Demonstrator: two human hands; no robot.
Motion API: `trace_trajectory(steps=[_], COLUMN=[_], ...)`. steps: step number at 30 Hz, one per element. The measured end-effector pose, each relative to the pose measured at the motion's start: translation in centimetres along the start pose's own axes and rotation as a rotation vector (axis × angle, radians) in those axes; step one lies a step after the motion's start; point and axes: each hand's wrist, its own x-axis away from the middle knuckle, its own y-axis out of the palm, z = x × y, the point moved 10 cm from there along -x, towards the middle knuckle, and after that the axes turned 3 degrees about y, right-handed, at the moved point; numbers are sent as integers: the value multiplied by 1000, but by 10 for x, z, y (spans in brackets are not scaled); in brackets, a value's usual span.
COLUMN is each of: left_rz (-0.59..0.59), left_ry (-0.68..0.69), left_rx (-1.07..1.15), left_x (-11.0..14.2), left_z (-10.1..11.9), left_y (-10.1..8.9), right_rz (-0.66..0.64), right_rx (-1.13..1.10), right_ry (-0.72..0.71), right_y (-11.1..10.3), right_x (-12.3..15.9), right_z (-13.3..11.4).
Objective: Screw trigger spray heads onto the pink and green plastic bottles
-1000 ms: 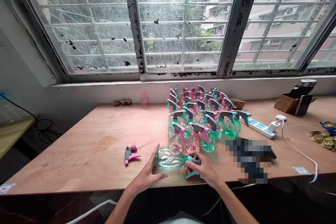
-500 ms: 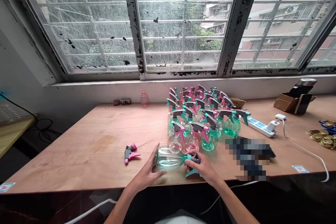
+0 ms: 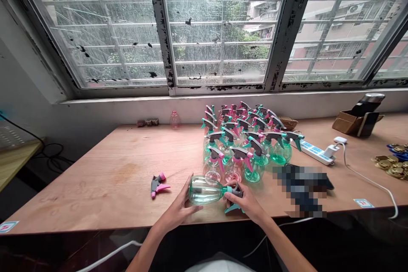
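Note:
A clear green spray bottle point(image 3: 205, 190) lies sideways in the air just above the table's front part, between both hands. My left hand point(image 3: 182, 206) is closed round its base end. At the neck, my right hand point(image 3: 244, 202) grips the grey and teal spray head point(image 3: 235, 191), whose teal trigger points down toward me. To the left, a loose pink and grey spray head point(image 3: 158, 185) rests on the wood. Right behind the held bottle stand several pink and green spray bottles point(image 3: 234, 165) with their heads on, packed in rows.
A pink bottle without a head point(image 3: 175, 120) stands by the back wall, beside small brown blocks point(image 3: 148, 123). On the right lie a white power strip point(image 3: 315, 152), a blurred dark object point(image 3: 302, 187), a cardboard box point(image 3: 349, 123) and gold-coloured pieces point(image 3: 390, 165).
Almost nothing differs. Both hands keep their hold on the green bottle, and the view has shifted very slightly.

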Motion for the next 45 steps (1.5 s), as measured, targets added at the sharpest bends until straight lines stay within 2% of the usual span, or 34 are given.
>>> trace_trajectory(steps=[8, 16, 24, 30, 39, 45], left_rz=[23, 5, 13, 9, 21, 0], left_ry=[-25, 1, -4, 8, -16, 18], left_rx=[11, 29, 23, 23, -7, 15], left_x=[0, 0, -2, -2, -2, -1], left_z=[-7, 2, -9, -2, -6, -1], left_y=[-5, -1, -6, -3, -7, -2], right_rz=[-4, -10, -18, -23, -23, -21], right_rx=[6, 7, 14, 13, 10, 4], right_ry=[9, 14, 17, 10, 13, 13], right_y=[1, 0, 0, -1, 1, 1], right_x=[1, 1, 1, 0, 0, 0], right_z=[-4, -2, 0, 2, 0, 1])
